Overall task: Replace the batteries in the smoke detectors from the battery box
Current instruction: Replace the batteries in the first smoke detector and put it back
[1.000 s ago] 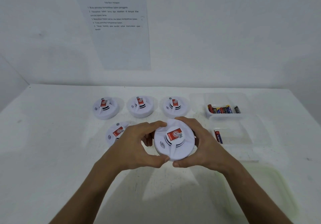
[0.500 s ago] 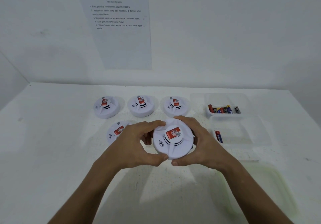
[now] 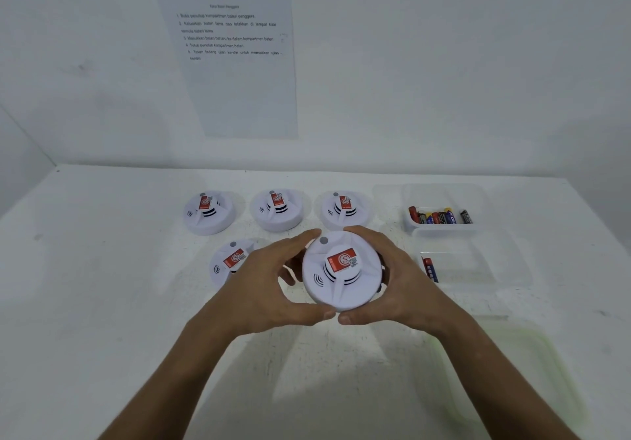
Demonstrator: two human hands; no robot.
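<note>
Clasping the smoke detector (image 3: pixel 341 270) between them, left hand (image 3: pixel 259 289) and right hand (image 3: pixel 399 286) gripped its rim, just beside the battery box (image 3: pixel 440 228).

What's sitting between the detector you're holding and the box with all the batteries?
Only bare white table separates the held detector from the battery box, per the head view.

White smoke detector (image 3: pixel 342 270) at centre frame carries a red-and-white label; batteries (image 3: pixel 440 216) at right show red, yellow, blue, black; the table (image 3: pixel 102 286) is white.
</note>
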